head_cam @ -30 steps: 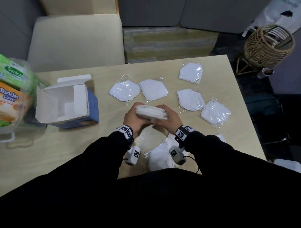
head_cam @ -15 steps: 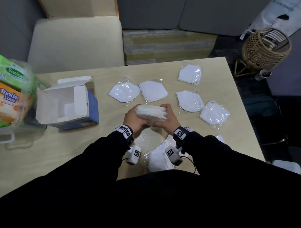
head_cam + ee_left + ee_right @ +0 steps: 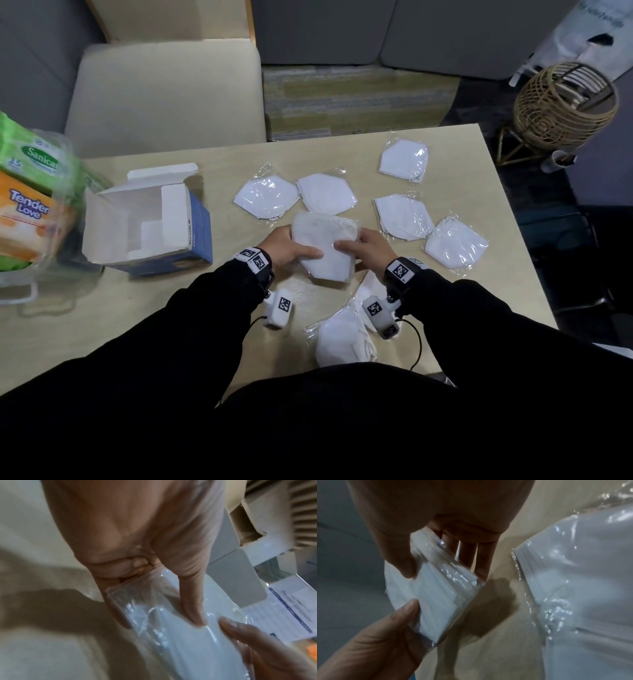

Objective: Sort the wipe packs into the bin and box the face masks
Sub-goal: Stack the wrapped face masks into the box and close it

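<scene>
Masks [image 3: 323, 245] in slick clear sleeves were gathered into a small stack above the bench [image 3: 102, 308], the left hand [image 3: 287, 248] and right hand [image 3: 368, 248] each pinching an opposite side with thumb on top. Light, soft and likely slippery, the stack wanted squeezing at its edges to stop layers sliding. Each was white and folded; how many, the blurred wrist views left unclear.

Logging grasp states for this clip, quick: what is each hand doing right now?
Left hand: holding the stack of wrapped masks, thumb on top.
Right hand: holding the same stack from the other side, thumb on top.
</scene>
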A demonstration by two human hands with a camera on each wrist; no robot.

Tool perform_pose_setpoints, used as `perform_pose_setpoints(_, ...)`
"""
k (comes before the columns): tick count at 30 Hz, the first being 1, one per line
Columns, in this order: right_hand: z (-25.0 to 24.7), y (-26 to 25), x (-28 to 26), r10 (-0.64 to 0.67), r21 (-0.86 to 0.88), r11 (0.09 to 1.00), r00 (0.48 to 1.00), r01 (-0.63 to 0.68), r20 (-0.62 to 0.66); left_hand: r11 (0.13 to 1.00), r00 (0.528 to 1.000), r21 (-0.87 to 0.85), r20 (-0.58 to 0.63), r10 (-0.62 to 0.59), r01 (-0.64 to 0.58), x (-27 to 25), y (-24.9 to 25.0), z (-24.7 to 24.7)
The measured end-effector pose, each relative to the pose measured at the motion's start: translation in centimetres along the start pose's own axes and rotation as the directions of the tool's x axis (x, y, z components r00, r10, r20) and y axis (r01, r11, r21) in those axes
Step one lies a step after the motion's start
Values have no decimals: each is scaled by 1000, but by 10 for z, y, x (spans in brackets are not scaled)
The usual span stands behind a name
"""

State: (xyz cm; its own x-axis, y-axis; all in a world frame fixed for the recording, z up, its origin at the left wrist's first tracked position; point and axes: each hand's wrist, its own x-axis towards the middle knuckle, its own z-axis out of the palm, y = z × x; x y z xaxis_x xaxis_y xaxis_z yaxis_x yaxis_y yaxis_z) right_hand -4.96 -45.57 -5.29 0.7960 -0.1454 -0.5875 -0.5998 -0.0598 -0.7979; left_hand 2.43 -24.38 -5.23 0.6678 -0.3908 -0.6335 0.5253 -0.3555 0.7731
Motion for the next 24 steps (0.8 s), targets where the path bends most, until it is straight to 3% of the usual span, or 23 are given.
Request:
perform_pose_setpoints(2, 2, 2, 2, 61, 89, 994, 997, -57, -48, 999, 999, 31, -47, 26, -24, 3, 6, -1)
perform_pose_setpoints(4, 1, 6, 1, 119, 177, 979, 989, -103, -84, 993, 969, 63, -220, 108, -97, 7, 9, -9)
perform_pose_setpoints(6, -3, 13, 1, 156, 196, 972, 980, -130, -121, 963, 874, 235, -432, 223, -130, 13, 13, -25)
perform_pose_setpoints(7, -4, 17, 0, 168, 200, 970, 976, -139, -137, 911, 842, 401, -458, 285, -90, 20, 11, -36)
perform_pose_setpoints(9, -6, 23, -1, 192, 223, 962, 969, -155, -155, 731, 872, 682, -371, 320, 22, 29, 4, -53)
perform_pose_setpoints(11, -8, 27, -2, 210, 251, 954, 963, -165, -167, 504, 918, 863, -223, 327, 30, 34, -7, -62)
perform_pose_setpoints(13, -11, 29, -4, 230, 274, 946, 956, -175, -183, 329, 912, 944, -152, 382, 20, 31, -13, -60)
perform_pose_setpoints(14, -12, 30, -5, 241, 286, 941, 952, -181, -191, 300, 898, 953, -164, 408, 37, 28, -13, -58)
perform_pose_setpoints(16, -13, 32, -6, 260, 305, 933, 944, -192, -203, 315, 875, 946, -215, 434, 76, 25, -11, -56)
perform_pose_setpoints(19, -14, 34, -7, 270, 315, 929, 939, -196, -213, 492, 843, 860, -363, 397, 138, 26, -17, -61)
perform_pose_setpoints(21, -15, 34, -9, 273, 320, 927, 938, -197, -214, 641, 841, 747, -452, 297, 176, 25, -23, -63)
perform_pose_setpoints(24, -15, 34, -10, 277, 319, 926, 937, -202, -213, 754, 862, 620, -484, 151, 217, 25, -24, -65)
